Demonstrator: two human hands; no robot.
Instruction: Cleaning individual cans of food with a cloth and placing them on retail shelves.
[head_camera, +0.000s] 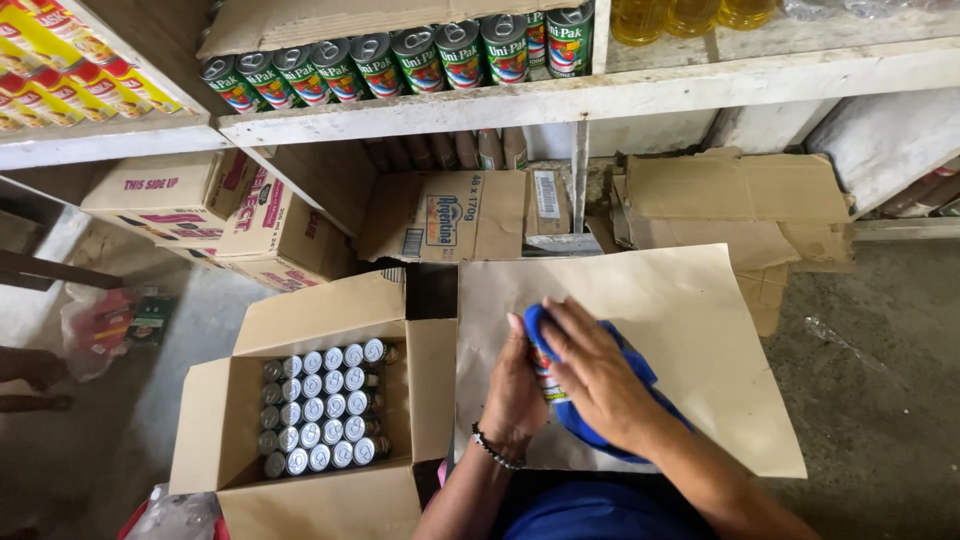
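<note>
A small labelled tin can (547, 378) is gripped steady by the left hand (513, 392) while a blue cloth (590, 400) is pressed over it by the right hand (598, 372), fingers together, right of the open cardboard box of silver-topped cans (322, 408).

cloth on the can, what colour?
Blue; the cloth wraps the can in both hands. Head view.

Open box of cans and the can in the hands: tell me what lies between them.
In the head view, only the open box's upright right flap and bare brown paper separate it from the can.
</note>
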